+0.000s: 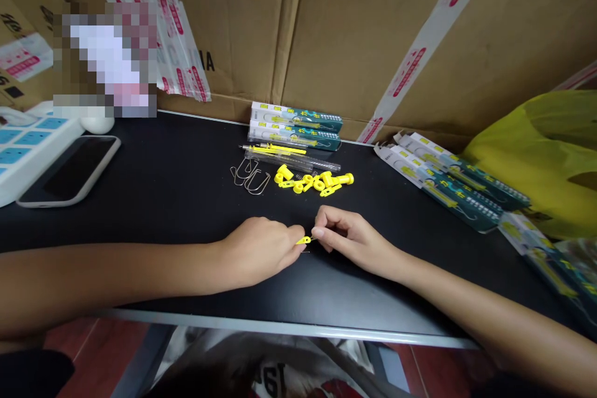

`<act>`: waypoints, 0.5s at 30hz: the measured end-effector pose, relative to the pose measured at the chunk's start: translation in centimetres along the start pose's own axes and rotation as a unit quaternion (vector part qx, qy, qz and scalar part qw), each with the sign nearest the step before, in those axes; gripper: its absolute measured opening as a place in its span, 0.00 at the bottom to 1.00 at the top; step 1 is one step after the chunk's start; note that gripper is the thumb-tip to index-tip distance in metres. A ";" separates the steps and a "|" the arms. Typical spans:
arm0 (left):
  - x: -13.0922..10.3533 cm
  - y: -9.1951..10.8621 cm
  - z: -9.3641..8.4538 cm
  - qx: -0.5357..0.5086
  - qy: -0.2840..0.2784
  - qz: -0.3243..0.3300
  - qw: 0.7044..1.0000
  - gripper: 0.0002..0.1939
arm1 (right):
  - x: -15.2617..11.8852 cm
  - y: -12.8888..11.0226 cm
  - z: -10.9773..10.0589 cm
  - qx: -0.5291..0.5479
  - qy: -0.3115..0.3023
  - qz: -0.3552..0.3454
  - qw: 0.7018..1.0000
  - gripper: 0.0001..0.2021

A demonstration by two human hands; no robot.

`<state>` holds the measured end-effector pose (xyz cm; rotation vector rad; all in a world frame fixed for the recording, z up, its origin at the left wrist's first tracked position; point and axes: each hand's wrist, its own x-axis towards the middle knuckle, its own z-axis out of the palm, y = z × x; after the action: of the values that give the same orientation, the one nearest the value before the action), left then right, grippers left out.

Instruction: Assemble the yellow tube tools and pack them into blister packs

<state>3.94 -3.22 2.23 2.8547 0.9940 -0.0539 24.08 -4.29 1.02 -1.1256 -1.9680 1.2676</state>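
Clamped in left hand (268, 250), just above black desk (186, 211): small yellow piece (304, 240), seemingly light, stiff plastic, slippery for its size, best gripped by its flat sides, clear of the hole. Pinched together at its tip, right hand (354, 239); anything between those fingertips too small to tell. Beyond, loose yellow parts (319, 185) beside metal hooks (252, 177).

Black tabletop (177, 199), smooth, slight sheen; yellow parts (319, 185) plastic; wire hooks (256, 183) shiny metal.
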 end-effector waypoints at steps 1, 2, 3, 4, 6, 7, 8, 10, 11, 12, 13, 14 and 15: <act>0.0 0.0 0.0 -0.003 -0.002 0.000 1.000 0.14 | 0.0 0.0 -0.1 -0.007 -0.008 0.001 1.000 0.11; 0.0 0.0 -0.1 -0.006 -0.002 0.001 1.000 0.13 | -0.1 0.0 -0.3 -0.016 -0.015 0.002 1.000 0.11; 0.0 0.0 -0.1 -0.008 -0.002 0.001 1.000 0.13 | -0.1 0.1 -0.4 -0.028 -0.021 0.001 0.999 0.10; 0.0 0.0 -0.1 -0.009 0.000 0.000 1.000 0.13 | -0.2 0.1 -0.5 -0.041 -0.027 -0.002 0.999 0.10; 0.0 0.0 -0.2 -0.007 0.008 0.000 1.000 0.12 | -0.3 0.2 -0.6 -0.063 -0.033 -0.012 0.997 0.09; -0.1 0.0 -0.2 -0.004 0.011 0.001 1.000 0.12 | -0.3 0.3 -0.6 -0.068 -0.032 -0.017 0.997 0.10; -0.1 0.0 -0.1 0.000 0.016 0.002 1.000 0.12 | -0.4 0.4 -0.6 -0.070 -0.030 -0.022 0.997 0.10; -0.2 0.2 -0.1 0.009 0.020 0.003 1.000 0.12 | -0.4 0.4 -0.5 -0.066 -0.024 -0.026 0.997 0.10; -0.2 0.2 -0.1 0.013 0.018 0.003 1.000 0.12 | -0.5 0.4 -0.4 -0.064 -0.022 -0.027 0.997 0.10; -0.2 0.3 -0.2 0.017 0.015 0.002 1.000 0.12 | -0.5 0.3 -0.4 -0.061 -0.020 -0.029 0.997 0.11; -0.2 0.4 -0.2 0.021 0.010 0.000 1.000 0.12 | -0.5 0.3 -0.3 -0.060 -0.020 -0.031 0.998 0.11; -0.1 0.5 -0.2 0.023 0.004 -0.003 1.000 0.12 | -0.5 0.2 -0.2 -0.060 -0.017 -0.034 0.998 0.11; -0.1 0.6 -0.2 0.025 -0.002 -0.005 1.000 0.12 | -0.5 0.2 -0.1 -0.061 -0.012 -0.036 0.997 0.11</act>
<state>4.20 -3.73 2.52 2.8924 1.0213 -0.0863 24.48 -4.63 0.89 -1.0902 -2.1085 1.1408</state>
